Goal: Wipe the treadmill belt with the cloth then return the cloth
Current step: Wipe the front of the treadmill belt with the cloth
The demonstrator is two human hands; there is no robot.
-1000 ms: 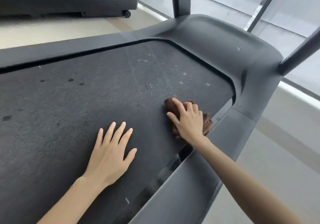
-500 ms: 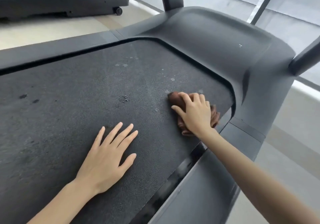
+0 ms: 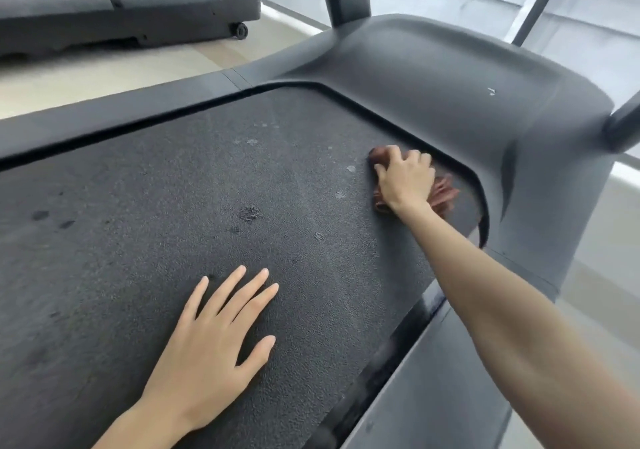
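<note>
two hands: both yours are on the belt (image 3: 156, 188).
left hand (image 3: 211, 341): nearest you, flat, fingers straight and spread, holding nothing, likely bracing your lean.
right hand (image 3: 405, 178): stretched far out, fingers curled over the bunched brown cloth (image 3: 445, 194), pressing it onto the belt's far right corner.
spots (image 3: 350, 168): pale marks just left of the cloth, likely unwiped.
motor cover (image 3: 450, 77): its curved lip rises right beside the cloth, hemming your stroke.
beyond: a second treadmill (image 3: 121, 8) across the floor.

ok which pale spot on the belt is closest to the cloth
The pale spot just left of the cloth, beside the right hand; others lie farther.
</note>
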